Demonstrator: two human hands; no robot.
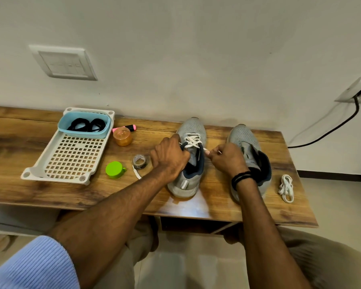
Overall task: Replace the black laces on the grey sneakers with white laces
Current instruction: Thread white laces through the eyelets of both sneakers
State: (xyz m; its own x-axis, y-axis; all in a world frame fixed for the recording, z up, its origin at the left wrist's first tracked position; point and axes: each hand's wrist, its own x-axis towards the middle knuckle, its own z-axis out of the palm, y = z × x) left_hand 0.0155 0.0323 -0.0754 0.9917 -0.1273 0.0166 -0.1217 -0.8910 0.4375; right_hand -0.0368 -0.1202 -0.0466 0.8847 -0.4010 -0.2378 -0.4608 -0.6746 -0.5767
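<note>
Head view, looking down: shows a wooden surface against a wall. Finds the part-laced sneaker standing toe to the wall, with a white lace criss-crossed through its lower eyelets. Finds the other sneaker just to its right, with no lace visible on it. Shows the left hand curled round the collar and tongue of the part-laced sneaker, holding it upright. Shows the right hand pinching the free end of that lace just beside the upper eyelets. Places the black laces coiled in a blue tub at the far end of a perforated tray, well apart on the left. Places a second white lace, bundled, near the right edge.

Judged as roughly midway: one shoe partly threaded, one not begun.

To do this step well:
- Keep the collar gripped firmly to stop any tipping.
- Hold the tip close to its end and aim it straight at the next free eyelet.
- Draw the slack through flat, without twist.
- Compare both ends for equal length before moving up a row.
- Pull gently to avoid bunching the lower crossings.

Cannot tell which eyelet comes next, being hidden behind the fingers.
</note>
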